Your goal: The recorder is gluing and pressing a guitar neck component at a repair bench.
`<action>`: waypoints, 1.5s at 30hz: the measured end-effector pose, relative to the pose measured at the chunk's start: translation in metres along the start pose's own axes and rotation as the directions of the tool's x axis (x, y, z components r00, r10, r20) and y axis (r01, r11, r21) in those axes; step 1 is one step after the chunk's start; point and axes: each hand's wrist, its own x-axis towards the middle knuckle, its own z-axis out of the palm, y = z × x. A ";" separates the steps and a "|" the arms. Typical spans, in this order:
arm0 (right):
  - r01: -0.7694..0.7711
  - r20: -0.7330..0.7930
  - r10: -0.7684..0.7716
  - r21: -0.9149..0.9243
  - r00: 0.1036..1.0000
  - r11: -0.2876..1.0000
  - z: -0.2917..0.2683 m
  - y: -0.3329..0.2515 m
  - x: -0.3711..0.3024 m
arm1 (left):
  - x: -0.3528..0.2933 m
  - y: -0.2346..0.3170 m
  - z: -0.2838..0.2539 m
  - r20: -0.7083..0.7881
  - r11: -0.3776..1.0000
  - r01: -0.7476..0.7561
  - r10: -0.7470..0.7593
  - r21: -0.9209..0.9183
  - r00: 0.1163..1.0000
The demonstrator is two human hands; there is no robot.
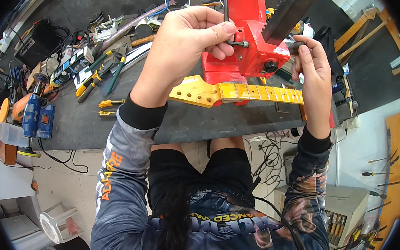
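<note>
Head view shows the left hand (197,33), fingers pinched closed on a black L-shaped metal hex key (226,6), its short arm meeting a bright-red metal press (256,57). With curled fingers, the right hand (315,64) grips a dark cylindrical knob (295,48) at the press's right. A yellow wooden guitar neck (245,91) lies just in front.

Two hands in the action, one left hand (199,31), one right hand (313,64)! Two black cuffs (143,122)! One hex key (226,8), one red press (249,39), one dark knob (296,48), one toothed bar (287,14)! Front of the counter (205,127), one guitar neck (254,92), four headstock holes (199,98) showing! Far left, one blue power tool (32,114)!
</note>
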 end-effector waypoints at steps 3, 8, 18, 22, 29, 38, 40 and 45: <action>0.006 -0.018 -0.006 0.031 1.000 0.999 0.006 -0.001 0.000 | -0.001 -0.002 0.000 0.015 1.000 -0.016 0.016 -0.009 1.000; 0.020 -0.017 -0.019 0.058 1.000 0.998 0.003 0.002 0.000 | -0.011 -0.010 0.009 0.078 0.738 -0.484 0.511 0.471 0.856; 0.014 0.016 -0.016 0.108 1.000 0.994 0.001 0.005 0.001 | -0.055 -0.029 0.011 0.318 0.329 -0.607 0.622 0.723 0.716; 0.012 0.030 -0.016 0.137 0.999 0.991 -0.001 0.008 0.002 | -0.062 -0.042 0.024 0.046 0.582 -0.564 0.670 0.586 0.741; 0.021 0.020 -0.024 0.142 1.000 0.990 -0.002 0.010 0.002 | -0.050 -0.059 0.013 -0.012 0.704 -0.361 0.464 0.612 0.886; -0.139 0.039 0.134 0.237 0.990 0.961 -0.020 0.030 0.016 | -0.060 -0.056 0.029 -0.130 0.887 -0.221 0.296 0.406 0.946; -0.399 0.114 0.383 0.192 0.917 0.897 -0.031 0.056 0.031 | -0.061 -0.058 0.031 -0.108 0.889 -0.224 0.289 0.400 0.951; -0.673 0.616 0.400 0.304 0.679 0.674 -0.018 0.080 0.057 | -0.063 -0.062 0.037 -0.133 0.917 -0.226 0.282 0.330 0.950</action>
